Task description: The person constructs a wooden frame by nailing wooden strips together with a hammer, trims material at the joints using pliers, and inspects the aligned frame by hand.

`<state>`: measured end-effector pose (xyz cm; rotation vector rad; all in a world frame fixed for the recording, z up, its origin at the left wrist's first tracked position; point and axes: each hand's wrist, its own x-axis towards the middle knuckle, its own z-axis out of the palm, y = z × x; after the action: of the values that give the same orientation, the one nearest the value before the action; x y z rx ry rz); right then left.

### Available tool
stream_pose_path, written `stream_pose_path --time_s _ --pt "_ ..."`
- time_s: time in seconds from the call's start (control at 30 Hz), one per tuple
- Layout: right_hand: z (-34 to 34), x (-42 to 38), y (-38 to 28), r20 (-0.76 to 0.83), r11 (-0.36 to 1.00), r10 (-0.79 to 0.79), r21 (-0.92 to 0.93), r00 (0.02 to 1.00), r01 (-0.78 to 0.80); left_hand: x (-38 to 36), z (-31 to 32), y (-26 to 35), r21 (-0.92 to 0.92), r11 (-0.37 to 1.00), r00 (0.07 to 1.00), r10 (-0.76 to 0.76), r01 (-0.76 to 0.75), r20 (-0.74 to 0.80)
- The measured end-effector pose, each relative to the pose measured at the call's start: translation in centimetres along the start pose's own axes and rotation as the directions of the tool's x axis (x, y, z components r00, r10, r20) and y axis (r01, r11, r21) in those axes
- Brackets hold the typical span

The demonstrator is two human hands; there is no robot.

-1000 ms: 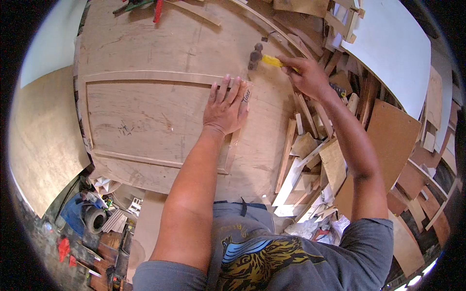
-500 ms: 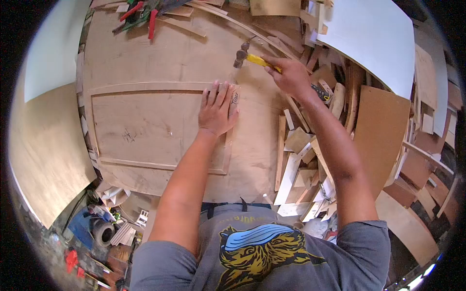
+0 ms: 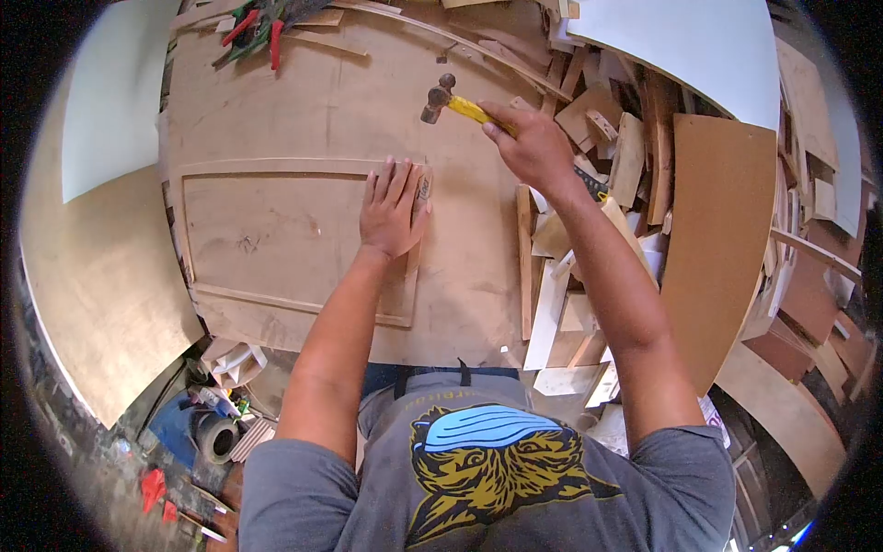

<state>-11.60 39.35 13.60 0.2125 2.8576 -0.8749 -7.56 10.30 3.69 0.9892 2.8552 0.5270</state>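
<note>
A: What is nearest the person?

B: The plywood panel (image 3: pixel 303 230) lying on the surface, with thin trim strips (image 3: pixel 276 167) framing a rectangle on it. The left hand (image 3: pixel 391 210) lies flat on the frame's far right corner, fingers spread and pressing down.

A: And the other hand?

B: Beyond it, the right hand (image 3: pixel 532 147) is closed tight around the yellow handle of a hammer (image 3: pixel 451 101). The hammer head hangs in the air, raised just past the left fingertips, apart from the wood.

A: What could go wrong?

B: As I judge it, the head is close to those spread fingers; a blow landing short could hit them. A skewed blow could also split the thin strip or knock the corner out of line.

A: Farther out?

B: Loose wood offcuts (image 3: pixel 561 304) piled to the right, and red-handled tools (image 3: pixel 258 23) at the panel's far edge.
</note>
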Motion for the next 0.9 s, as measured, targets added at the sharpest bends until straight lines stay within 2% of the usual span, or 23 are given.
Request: stream_pose_path --time_s 0.13,0.23,0.3,0.33,0.37,0.43,0.53,0.63,0.73,0.9 --pt "-0.6 -1.1 -1.1 0.066 0.998 0.033 0.046 0.997 -0.036 -1.6 -0.7 0.4 0.039 0.999 1.0 -0.004 0.003 0.025" --pt "-0.6 -1.4 -1.2 0.082 0.996 0.063 0.062 0.995 -0.068 -1.6 -0.5 0.7 0.038 0.999 0.999 -0.034 0.034 -0.014" --pt "-0.4 -1.5 -1.2 0.06 0.995 0.069 0.072 0.996 -0.073 -0.6 0.1 1.3 0.03 0.97 0.964 -0.238 0.243 -0.116" --pt "-0.5 -1.5 -1.3 0.052 0.993 0.088 0.072 0.995 -0.091 0.2 0.6 1.5 0.018 0.939 0.927 -0.336 0.344 -0.166" --pt "-0.8 -1.5 -1.8 0.046 0.991 0.106 0.072 0.993 -0.109 1.2 1.0 1.5 -0.012 0.871 0.852 -0.483 0.491 -0.201" --pt "-0.7 -1.6 -2.3 0.031 0.985 0.133 0.103 0.991 -0.136 3.6 2.0 1.3 -0.087 0.668 0.631 -0.732 0.739 -0.255" --pt "-0.6 -1.8 -2.9 0.013 0.969 0.168 0.182 0.986 -0.167 7.0 2.1 1.7 -0.084 0.484 0.437 -0.841 0.871 -0.32" --pt "-0.7 -2.1 -3.5 0.022 0.955 0.199 0.222 0.98 -0.199 8.5 2.0 2.3 0.068 0.479 0.473 -0.82 0.875 -0.322" --pt "-0.5 -2.2 -3.4 0.043 0.948 0.203 0.24 0.978 -0.207 7.9 2.2 2.8 0.088 0.448 0.456 -0.861 0.89 -0.225" --pt "-0.6 -1.9 -3.2 0.04 0.942 0.221 0.249 0.974 -0.224 6.4 2.9 2.8 0.059 0.46 0.459 -0.855 0.886 -0.242"
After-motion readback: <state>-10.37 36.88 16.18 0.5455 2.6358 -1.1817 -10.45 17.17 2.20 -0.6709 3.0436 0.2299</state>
